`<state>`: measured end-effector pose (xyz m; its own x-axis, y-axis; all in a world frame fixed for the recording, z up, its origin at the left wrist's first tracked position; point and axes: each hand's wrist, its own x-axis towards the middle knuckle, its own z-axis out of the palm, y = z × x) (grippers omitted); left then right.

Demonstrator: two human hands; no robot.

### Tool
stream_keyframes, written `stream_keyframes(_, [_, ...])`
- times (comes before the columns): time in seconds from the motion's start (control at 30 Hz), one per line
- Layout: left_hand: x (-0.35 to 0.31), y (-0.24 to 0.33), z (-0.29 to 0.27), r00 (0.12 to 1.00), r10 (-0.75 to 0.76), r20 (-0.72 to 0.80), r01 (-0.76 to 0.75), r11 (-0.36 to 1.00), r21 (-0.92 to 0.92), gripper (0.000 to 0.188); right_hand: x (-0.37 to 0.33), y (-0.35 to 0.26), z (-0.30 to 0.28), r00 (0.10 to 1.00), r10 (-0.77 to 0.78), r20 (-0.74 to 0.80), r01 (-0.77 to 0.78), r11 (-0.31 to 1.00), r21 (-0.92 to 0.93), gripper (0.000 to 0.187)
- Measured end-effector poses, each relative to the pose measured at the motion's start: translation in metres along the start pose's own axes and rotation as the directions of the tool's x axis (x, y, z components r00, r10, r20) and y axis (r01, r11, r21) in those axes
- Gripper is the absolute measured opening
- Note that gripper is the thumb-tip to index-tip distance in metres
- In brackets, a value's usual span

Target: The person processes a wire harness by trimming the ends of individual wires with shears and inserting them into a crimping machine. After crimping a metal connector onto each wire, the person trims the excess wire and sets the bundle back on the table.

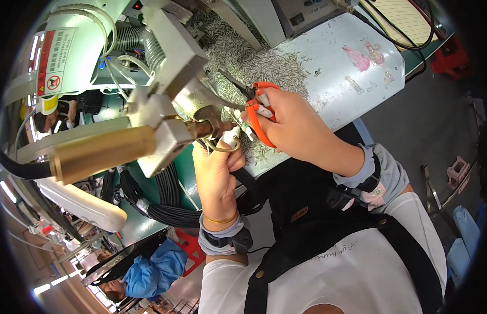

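Observation:
My right hand point(301, 125) is closed around orange-handled scissors point(264, 119), whose grips have pale wrapping. Their dark blades are spread apart and point to the upper left, over a heap of small silvery metal pieces point(264, 70). My left hand point(216, 172) is closed just below a brass nozzle-like fitting point(209, 125) on the machine. Its fingers pinch a small white piece point(231, 137), partly hidden by the fitting and a bent tube. A small white-and-green part point(248, 132) lies between the two hands.
A machine arm with a brass cylinder point(104, 154) crosses the left side. Black cable bundles point(175, 212) lie below it. The pale worktop point(332, 99) carries pink stickers, and a control box point(306, 15) stands behind. A person in blue point(154, 269) sits at lower left.

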<state>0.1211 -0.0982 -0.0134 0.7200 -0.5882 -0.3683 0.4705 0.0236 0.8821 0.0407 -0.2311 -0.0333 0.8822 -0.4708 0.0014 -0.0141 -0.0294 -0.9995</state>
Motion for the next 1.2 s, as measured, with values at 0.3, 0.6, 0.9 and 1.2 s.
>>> stream_keyframes(0.3, [-0.004, 0.0, 0.004, 0.998, 0.027, -0.05, -0.023, 0.996, 0.089, 0.021, 0.001, 0.001, 0.0, 1.0, -0.007, -0.017, 0.006, 1.0, -0.026, 0.019])
stream_keyframes(0.6, [-0.005, 0.002, 0.006, 0.999, 0.023, -0.039, -0.019, 0.995, 0.101, 0.015, -0.002, -0.002, 0.001, 1.0, 0.022, -0.007, -0.022, 0.999, 0.032, 0.019])
stream_keyframes(0.9, [-0.039, 0.0, 0.004, 0.997, -0.071, 0.036, 0.076, 0.985, -0.153, 0.012, -0.031, -0.008, 0.0, 0.971, 0.17, 0.169, -0.222, 0.903, 0.369, 0.017])
stream_keyframes(1.2, [-0.086, -0.015, 0.009, 0.957, 0.238, -0.165, -0.24, 0.971, 0.01, 0.013, -0.07, -0.008, 0.002, 0.974, -0.163, 0.156, 0.206, 0.927, -0.314, 0.031])
